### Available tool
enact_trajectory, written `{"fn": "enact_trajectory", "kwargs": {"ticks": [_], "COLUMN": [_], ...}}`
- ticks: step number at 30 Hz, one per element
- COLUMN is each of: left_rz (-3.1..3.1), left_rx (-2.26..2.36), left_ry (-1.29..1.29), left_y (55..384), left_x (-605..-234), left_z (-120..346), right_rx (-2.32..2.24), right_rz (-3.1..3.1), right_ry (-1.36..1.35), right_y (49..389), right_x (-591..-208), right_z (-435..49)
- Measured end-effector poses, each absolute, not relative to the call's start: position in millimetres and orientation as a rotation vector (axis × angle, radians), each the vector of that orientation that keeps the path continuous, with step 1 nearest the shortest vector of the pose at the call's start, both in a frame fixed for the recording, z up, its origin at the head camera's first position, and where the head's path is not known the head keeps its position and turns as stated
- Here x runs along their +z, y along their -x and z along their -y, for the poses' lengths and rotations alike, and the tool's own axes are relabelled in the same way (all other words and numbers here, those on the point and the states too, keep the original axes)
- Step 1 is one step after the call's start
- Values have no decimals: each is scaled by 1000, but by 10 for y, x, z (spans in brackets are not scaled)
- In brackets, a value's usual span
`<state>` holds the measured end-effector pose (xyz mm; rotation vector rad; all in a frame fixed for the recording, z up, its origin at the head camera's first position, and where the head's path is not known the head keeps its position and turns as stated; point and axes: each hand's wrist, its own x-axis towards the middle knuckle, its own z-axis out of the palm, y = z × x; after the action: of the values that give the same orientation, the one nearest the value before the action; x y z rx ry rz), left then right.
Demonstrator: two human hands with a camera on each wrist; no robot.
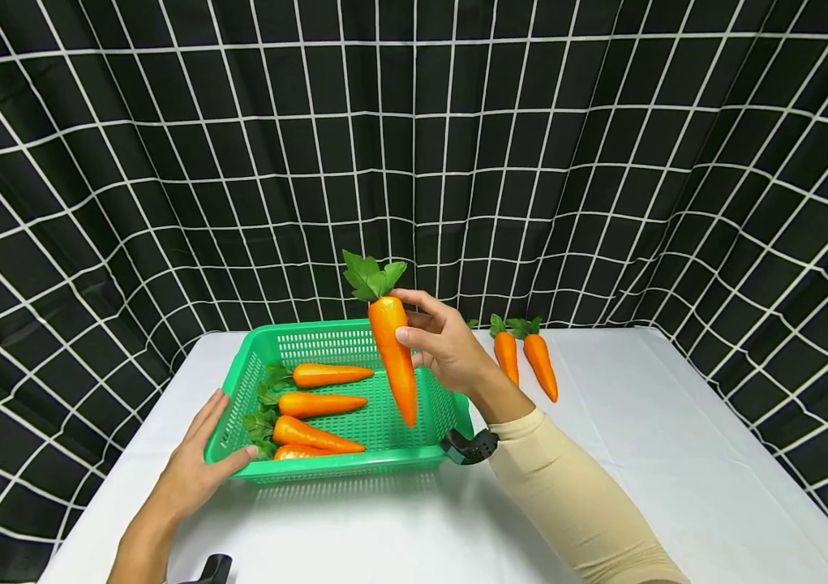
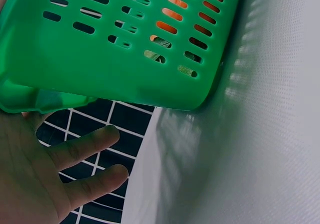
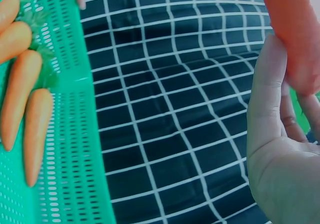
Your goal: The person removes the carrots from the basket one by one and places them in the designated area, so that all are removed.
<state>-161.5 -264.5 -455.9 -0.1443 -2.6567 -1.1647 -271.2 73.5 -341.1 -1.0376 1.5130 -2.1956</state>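
Observation:
My right hand (image 1: 450, 345) pinches a plump orange carrot (image 1: 393, 357) between thumb and fingers, above the right part of a green plastic basket (image 1: 355, 462). The carrot tilts, leafy top up and tip down. In the right wrist view, that hand (image 3: 285, 159) and part of the carrot (image 3: 297, 38) show at the right edge. My left hand (image 1: 195, 454) rests on the basket's front left corner, its thumb over the front rim. Two of its fingers (image 2: 92, 146) stretch out straight below the rim in the left wrist view. Several carrots (image 1: 322, 404) lie in the basket's left part, leaves leftward.
To the right of the basket, two carrots (image 1: 541, 369) lie on the white tablecloth (image 1: 625, 438), and a bit of another leaf shows behind my right wrist. A black cloth (image 1: 414, 146) with a white grid hangs behind and at the sides.

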Motion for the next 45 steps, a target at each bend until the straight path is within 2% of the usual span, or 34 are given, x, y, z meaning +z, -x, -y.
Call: {"fn": "enact_trajectory", "kwargs": {"ticks": [9, 27, 45], "left_rz": [2646, 2647, 2652], "left_rx": [-1160, -1155, -1150], "left_ry": [162, 155, 152], "left_y": [1597, 1571, 1600], "left_x": [-4565, -4528, -4547], "left_z": [2640, 2651, 2644], "right_rx": [-2260, -2350, -2407], "right_rz": [-1503, -1531, -1627], "right_ry": [1122, 1183, 1125], "right_y": [2581, 2549, 2565], "right_x": [-3311, -3162, -3107], "right_z": [-890, -1132, -1449]}}
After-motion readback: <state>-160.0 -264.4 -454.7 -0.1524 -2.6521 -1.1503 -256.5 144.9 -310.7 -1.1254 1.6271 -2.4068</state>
